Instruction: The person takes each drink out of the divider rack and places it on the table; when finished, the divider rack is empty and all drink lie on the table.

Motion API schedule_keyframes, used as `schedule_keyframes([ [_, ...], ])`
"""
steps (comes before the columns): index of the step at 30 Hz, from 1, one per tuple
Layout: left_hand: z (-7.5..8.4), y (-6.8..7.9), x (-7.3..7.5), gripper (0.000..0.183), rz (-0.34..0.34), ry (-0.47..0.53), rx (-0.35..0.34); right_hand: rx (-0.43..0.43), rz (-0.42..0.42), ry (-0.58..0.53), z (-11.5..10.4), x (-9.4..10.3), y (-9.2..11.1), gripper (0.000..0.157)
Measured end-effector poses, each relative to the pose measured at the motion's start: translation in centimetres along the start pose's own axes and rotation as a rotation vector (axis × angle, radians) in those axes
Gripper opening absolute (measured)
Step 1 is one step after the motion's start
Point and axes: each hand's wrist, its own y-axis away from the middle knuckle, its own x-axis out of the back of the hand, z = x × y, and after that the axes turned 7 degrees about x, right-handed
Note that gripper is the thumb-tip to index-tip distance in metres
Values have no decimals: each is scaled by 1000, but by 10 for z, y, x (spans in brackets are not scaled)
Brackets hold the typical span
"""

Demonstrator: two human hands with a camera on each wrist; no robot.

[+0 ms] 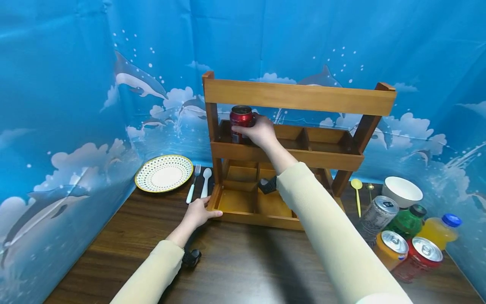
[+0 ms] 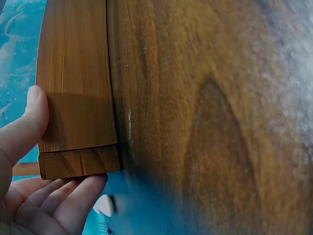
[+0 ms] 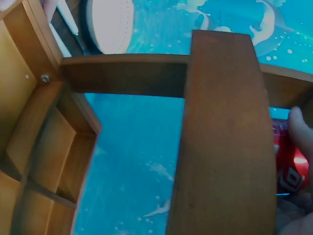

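Note:
A two-tier wooden shelf rack (image 1: 300, 96) with divided compartments stands on the table. My right hand (image 1: 263, 131) holds a red soda can (image 1: 241, 116) upright at the left compartment of the upper tier, its lower part behind the tier's front board. In the right wrist view, the can (image 3: 292, 164) shows at the right edge, with the thumb (image 3: 299, 128) against it. My left hand (image 1: 195, 214) grips the lower front left corner of the rack. The left wrist view shows its thumb on the front board (image 2: 78, 117) and its fingers (image 2: 80, 203) round the end piece.
Left of the rack are a patterned plate (image 1: 164, 173), a fork (image 1: 193, 184) and a white spoon (image 1: 206, 183). At right stand a white bowl (image 1: 402, 191), a yellow spoon (image 1: 357, 194), a silver can (image 1: 377, 217), green bottle (image 1: 408, 221), yellow-orange bottle (image 1: 438, 231), orange can (image 1: 391, 249) and red can (image 1: 417, 258).

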Motion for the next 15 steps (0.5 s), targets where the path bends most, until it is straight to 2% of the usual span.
schedule_keyframes([
  [3,1,0,-1,77,2,1,-2,29,40,39,1,-2,2,62],
  [6,1,0,-3,78,-13,3,-11,123,66,111,3,-1,10,61],
  [10,0,0,-3,78,-15,5,-13,371,100,255,0,2,26,66],
  [13,-1,1,-1,78,-8,10,-18,602,188,312,-6,6,40,71],
  [15,-2,1,1,78,-8,12,-25,728,265,309,-12,11,51,73],
])
